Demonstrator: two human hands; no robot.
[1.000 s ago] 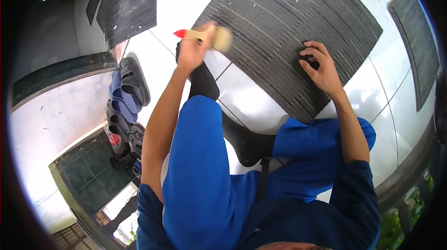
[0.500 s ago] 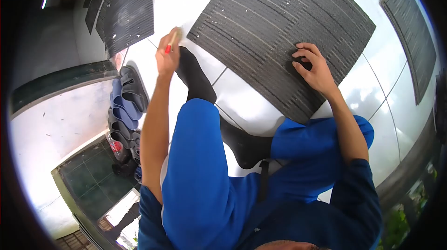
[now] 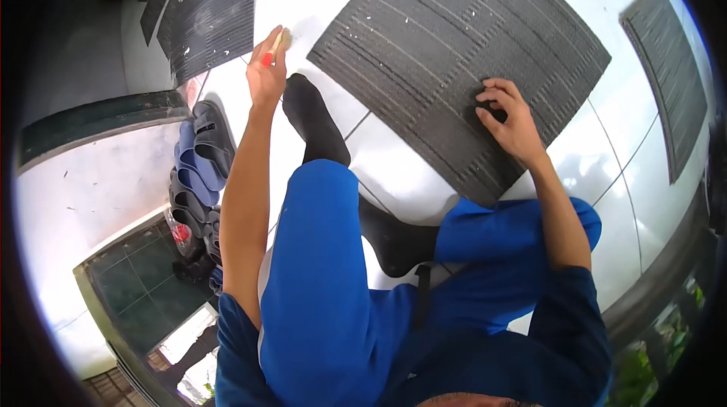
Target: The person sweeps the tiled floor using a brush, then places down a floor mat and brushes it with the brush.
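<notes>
My left hand [image 3: 265, 77] is closed around a small brush [image 3: 276, 45] with a pale body and a red end. It is held low over the white tiles, just left of the carpet mat's near corner and beyond my socked foot [image 3: 309, 108]. The brush's far tip is blurred. My right hand [image 3: 515, 123] hovers over or rests on the right part of the dark grey carpet mat [image 3: 439, 51], its fingers curved and apart with nothing in them. Whether its fingertips touch the mat I cannot tell. Pale specks are scattered on the mat.
Another grey mat [image 3: 208, 21] lies at the upper left, also specked. A third mat [image 3: 666, 74] is at the far right. Several sandals [image 3: 201, 157] line the left wall, near a plastic bottle [image 3: 180, 234]. My blue-trousered legs [image 3: 318, 271] are folded in front of me.
My left hand has moved slightly up and away from me with the brush. My right hand has stayed nearly in place over the mat. The view has shifted a little.
</notes>
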